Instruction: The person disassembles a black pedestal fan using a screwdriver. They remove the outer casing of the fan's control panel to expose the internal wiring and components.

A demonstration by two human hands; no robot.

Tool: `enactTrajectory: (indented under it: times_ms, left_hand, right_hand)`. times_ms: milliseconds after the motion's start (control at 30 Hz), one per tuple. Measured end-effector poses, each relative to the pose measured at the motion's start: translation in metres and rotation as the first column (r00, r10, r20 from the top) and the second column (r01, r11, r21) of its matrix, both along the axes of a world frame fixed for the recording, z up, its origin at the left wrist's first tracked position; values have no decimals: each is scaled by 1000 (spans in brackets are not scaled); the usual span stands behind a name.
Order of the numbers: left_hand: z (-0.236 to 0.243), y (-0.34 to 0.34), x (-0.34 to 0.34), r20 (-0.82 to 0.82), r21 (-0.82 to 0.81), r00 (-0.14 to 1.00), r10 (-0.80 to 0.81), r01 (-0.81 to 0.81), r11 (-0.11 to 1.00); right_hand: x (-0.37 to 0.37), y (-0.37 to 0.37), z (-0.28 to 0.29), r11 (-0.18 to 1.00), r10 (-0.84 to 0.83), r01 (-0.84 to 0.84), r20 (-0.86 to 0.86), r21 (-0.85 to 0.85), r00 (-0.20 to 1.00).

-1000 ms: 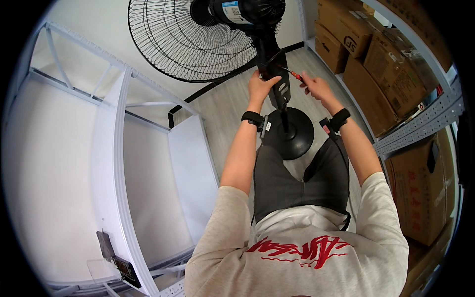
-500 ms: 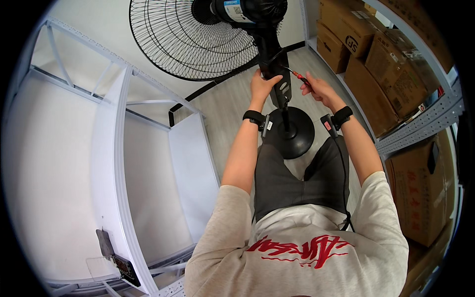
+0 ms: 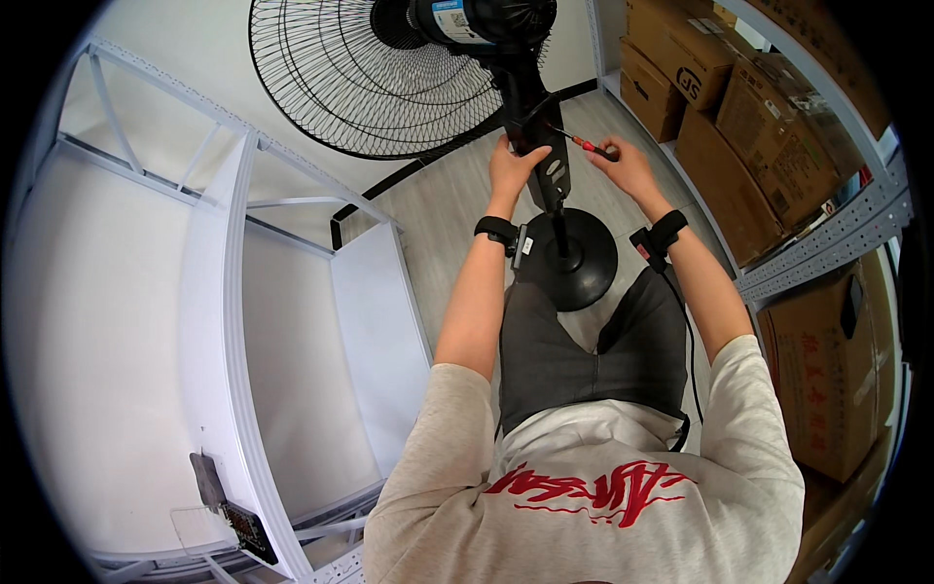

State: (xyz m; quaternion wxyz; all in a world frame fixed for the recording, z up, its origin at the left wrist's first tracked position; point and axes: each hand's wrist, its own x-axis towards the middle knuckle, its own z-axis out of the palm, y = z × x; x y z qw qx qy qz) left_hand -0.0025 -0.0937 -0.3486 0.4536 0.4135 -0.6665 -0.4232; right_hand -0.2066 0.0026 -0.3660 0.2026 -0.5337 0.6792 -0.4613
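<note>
A black pedestal fan [image 3: 537, 107] stands in front of me, its wire grille [image 3: 370, 83] to the left and its round base [image 3: 564, 258] on the floor between my feet. My left hand [image 3: 514, 170] is wrapped round the fan's upright housing, the thumb lying across its front and the other fingers behind it. In my right hand [image 3: 625, 167] is a screwdriver [image 3: 588, 145] with a red and black handle, gripped by the fingertips. Its thin shaft points left and meets the side of the fan's neck; the very tip is hard to make out.
On the right, grey metal shelving [image 3: 827, 243] holds several cardboard boxes [image 3: 739, 175], with a dark phone-like object [image 3: 852, 307] against a lower box. White shelving [image 3: 243, 321] fills the left. A black cable [image 3: 693, 341] hangs from my right wrist strap.
My right fingers have shifted along the screwdriver's handle and turned it. The fan's head has moved slightly left. My left hand keeps its hold.
</note>
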Motion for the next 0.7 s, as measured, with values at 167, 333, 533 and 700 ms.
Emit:
enactTrajectory:
  times_ms: [167, 333, 533, 700]
  left_hand:
    - [-5, -3, 7, -3, -36, 1000, 13, -13, 999]
    - [-4, -6, 6, 4, 14, 999, -54, 54, 998]
    - [-4, -4, 4, -20, -54, 1000, -16, 15, 998]
    - [-2, -3, 4, -18, -23, 1000, -11, 10, 1000]
  right_hand:
    - [5, 1, 14, 967, 40, -82, 172, 242, 984]
    - [9, 2, 6, 999, 9, -13, 86, 49, 996]
    - [-1, -7, 0, 969, 27, -106, 329, 225, 944]
    - [-2, -3, -3, 995, 27, -44, 185, 85, 982]
